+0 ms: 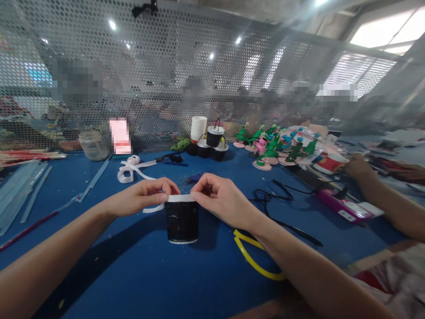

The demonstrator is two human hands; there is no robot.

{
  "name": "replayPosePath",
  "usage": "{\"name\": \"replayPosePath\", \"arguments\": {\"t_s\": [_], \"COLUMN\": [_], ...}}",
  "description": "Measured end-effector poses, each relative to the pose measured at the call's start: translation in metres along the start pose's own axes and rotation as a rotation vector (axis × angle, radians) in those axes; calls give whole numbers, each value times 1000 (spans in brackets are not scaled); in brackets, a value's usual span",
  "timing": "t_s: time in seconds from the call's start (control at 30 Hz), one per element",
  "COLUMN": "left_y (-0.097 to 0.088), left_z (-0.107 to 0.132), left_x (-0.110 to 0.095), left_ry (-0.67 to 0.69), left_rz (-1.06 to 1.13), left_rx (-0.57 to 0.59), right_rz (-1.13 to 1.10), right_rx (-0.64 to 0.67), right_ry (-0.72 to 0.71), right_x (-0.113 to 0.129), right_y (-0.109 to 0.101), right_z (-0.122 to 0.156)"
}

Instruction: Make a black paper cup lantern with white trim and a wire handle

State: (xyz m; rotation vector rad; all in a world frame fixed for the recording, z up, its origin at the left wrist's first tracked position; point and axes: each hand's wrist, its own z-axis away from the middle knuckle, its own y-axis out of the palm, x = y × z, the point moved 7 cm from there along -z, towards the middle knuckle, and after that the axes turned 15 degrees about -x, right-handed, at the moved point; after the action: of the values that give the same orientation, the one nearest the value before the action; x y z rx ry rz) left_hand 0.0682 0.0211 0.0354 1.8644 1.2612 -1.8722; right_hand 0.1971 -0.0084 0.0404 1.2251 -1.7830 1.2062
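One held cup [182, 221], three handled buckets [215, 138], one jar [93, 146]

The lower part of the view was taken up by a blue worktable [133, 279], its far edge backed by a grey perforated metal screen [159, 57]. Above the far right corner, a bright window [388, 29] was divided by thin dark lines, and below it pale stripes of light were let through the perforations. Small white light spots [238, 40] were scattered across the screen, and the space behind was only dimly shown. Over its top, a grey ceiling [259, 11] was partly lit.
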Motion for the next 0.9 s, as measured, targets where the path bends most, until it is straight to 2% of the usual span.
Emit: {"name": "replayPosePath", "arguments": {"t_s": [0.27, 0.57, 0.73, 0.9], "left_y": [2, 19, 14, 13], "left_z": [1, 1, 3, 4], "left_x": [-1, -3, -6, -9], "left_ry": [-46, -9, 61, 125], "left_rz": [-12, -177, -274, -352], "left_rx": [52, -70, -143, -142], "right_rz": [-15, 109, 220, 253], "right_rx": [-43, -8, -2, 32], "right_ry": [-81, -250, -333, -482], "right_x": [7, 11, 17, 24], "right_y": [-1, 17, 12, 11], "right_z": [3, 14, 16, 14]}}
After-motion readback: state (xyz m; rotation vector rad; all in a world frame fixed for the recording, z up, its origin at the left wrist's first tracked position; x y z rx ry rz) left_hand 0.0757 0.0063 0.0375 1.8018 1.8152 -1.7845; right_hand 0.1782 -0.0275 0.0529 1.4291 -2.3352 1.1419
